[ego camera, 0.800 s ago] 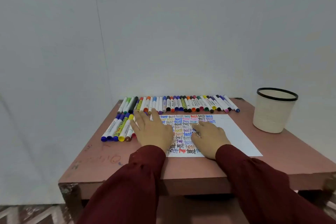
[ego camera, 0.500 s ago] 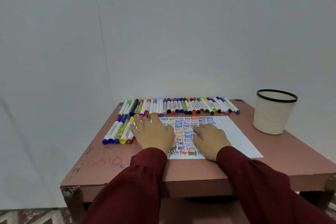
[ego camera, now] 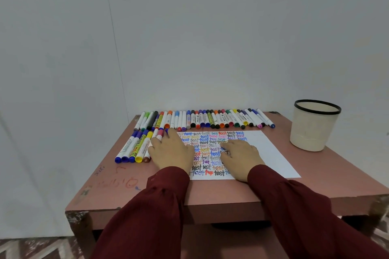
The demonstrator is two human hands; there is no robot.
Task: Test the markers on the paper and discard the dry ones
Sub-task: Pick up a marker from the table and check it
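Note:
A white paper lies on the reddish table, its left part filled with rows of the word "test" in many colours. My left hand rests flat, palm down, on the paper's left edge, its fingertips touching markers of a small group at the left. On the written area my right hand also lies flat, holding nothing. Along the table's back edge runs a long row of capped markers.
A cream bin with a black rim stands at the table's back right corner. The table has scribbles near its front left corner. A white wall rises directly behind the table, and patterned floor shows below.
Both hands stay flat on the paper. The view has shifted slightly, so the table sits a bit lower in the frame.

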